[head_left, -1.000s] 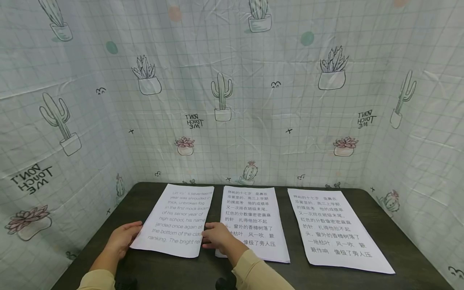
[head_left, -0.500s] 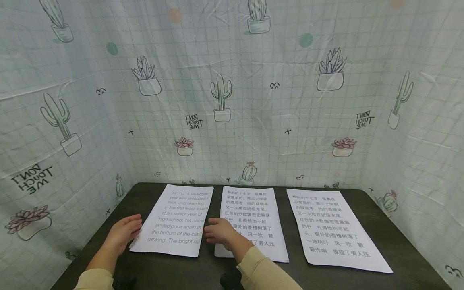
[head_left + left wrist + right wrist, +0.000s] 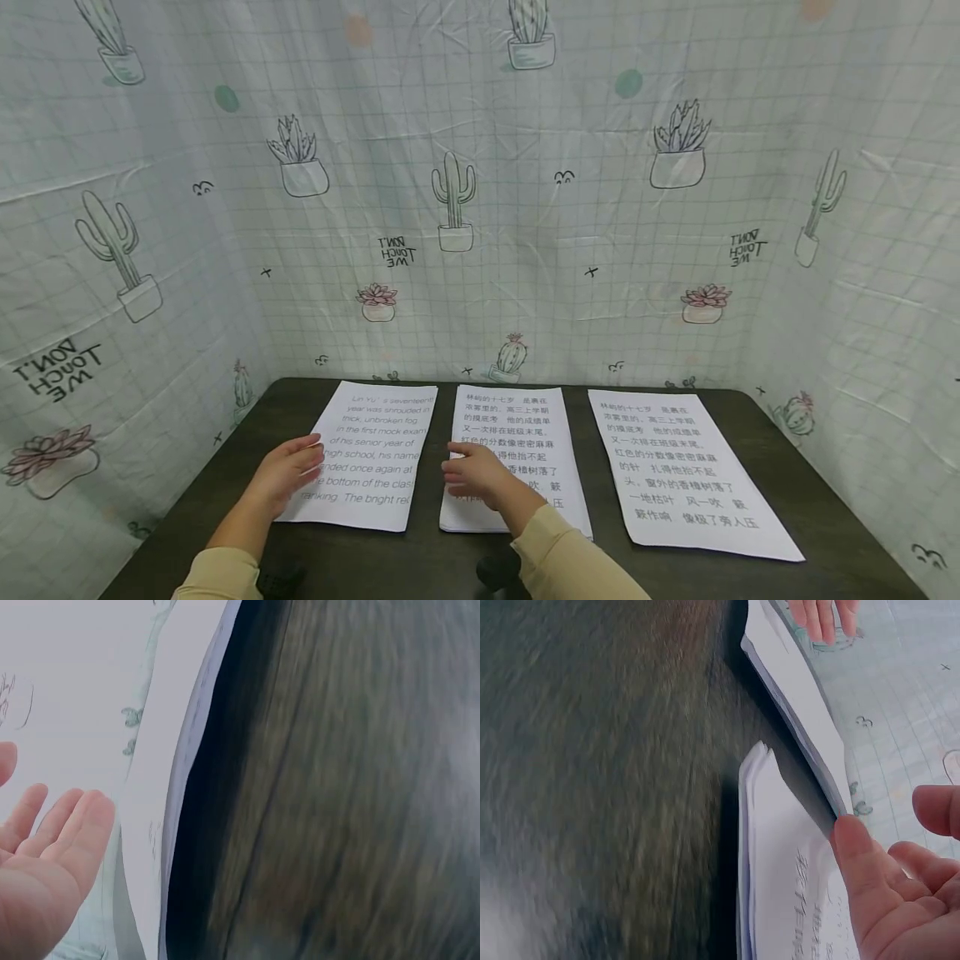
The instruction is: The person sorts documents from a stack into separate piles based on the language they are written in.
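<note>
Three stacks of printed paper lie side by side on a dark table. My left hand (image 3: pixel 288 475) hovers over the left edge of the English-text stack (image 3: pixel 367 467), its fingers loosely extended and holding nothing. Over the left part of the middle Chinese-text stack (image 3: pixel 517 417) is my right hand (image 3: pixel 480 475), also holding nothing, its fingers relaxed. It hides some of the lower printed lines. In the right wrist view, the layered edges of the middle stack (image 3: pixel 769 862) show below the spread thumb and fingers. The left wrist view shows the left palm (image 3: pixel 45 877) beside a paper edge (image 3: pixel 176 765).
A third stack with Chinese text (image 3: pixel 690 475) lies on the right of the dark wooden table (image 3: pixel 442 567). Cloth with cactus prints (image 3: pixel 480 208) hangs behind the table and on both sides. Dark rounded objects (image 3: pixel 498 571) are by the sleeves at the near edge.
Both hands have lifted away from the sides of the English-text stack and shifted right. The left hand now overlaps that stack, and the right is farther over the middle one. The stacks stay put.
</note>
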### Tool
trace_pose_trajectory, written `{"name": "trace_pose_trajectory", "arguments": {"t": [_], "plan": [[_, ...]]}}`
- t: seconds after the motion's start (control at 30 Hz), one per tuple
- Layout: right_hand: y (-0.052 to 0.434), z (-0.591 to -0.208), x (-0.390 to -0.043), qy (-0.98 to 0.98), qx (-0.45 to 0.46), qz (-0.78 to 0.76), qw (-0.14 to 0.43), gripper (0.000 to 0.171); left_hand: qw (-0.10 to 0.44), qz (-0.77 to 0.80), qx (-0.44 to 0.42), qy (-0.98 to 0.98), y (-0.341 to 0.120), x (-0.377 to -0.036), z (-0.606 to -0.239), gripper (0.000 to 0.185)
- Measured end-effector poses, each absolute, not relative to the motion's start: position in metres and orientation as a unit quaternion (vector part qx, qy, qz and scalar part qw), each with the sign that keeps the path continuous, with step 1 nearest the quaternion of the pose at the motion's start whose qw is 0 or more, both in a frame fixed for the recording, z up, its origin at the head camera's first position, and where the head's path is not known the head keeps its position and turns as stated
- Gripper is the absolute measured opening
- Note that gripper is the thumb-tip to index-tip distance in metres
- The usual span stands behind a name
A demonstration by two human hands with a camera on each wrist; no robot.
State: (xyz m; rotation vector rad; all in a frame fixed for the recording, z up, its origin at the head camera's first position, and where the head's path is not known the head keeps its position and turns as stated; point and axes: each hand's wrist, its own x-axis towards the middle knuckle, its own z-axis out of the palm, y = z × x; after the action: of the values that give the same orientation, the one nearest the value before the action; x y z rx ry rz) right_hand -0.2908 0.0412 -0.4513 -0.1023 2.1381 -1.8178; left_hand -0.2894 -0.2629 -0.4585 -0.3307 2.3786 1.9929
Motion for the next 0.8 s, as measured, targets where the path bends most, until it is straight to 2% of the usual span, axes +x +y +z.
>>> {"name": "trace_pose_trajectory", "arguments": {"t": [0.37,0.8], "plan": [[0.077,-0.452,-0.294,0.767,-0.026,-0.624,0.15,0.055,0.036,0.668,-0.062,0.741,-0.226,-0.295,-0.458,0.053],[0.127,-0.451,-0.286,0.781,0.015,-0.616,0.105,0.051,0.059,0.694,-0.015,0.717,-0.169,-0.298,-0.46,0.048]]}}
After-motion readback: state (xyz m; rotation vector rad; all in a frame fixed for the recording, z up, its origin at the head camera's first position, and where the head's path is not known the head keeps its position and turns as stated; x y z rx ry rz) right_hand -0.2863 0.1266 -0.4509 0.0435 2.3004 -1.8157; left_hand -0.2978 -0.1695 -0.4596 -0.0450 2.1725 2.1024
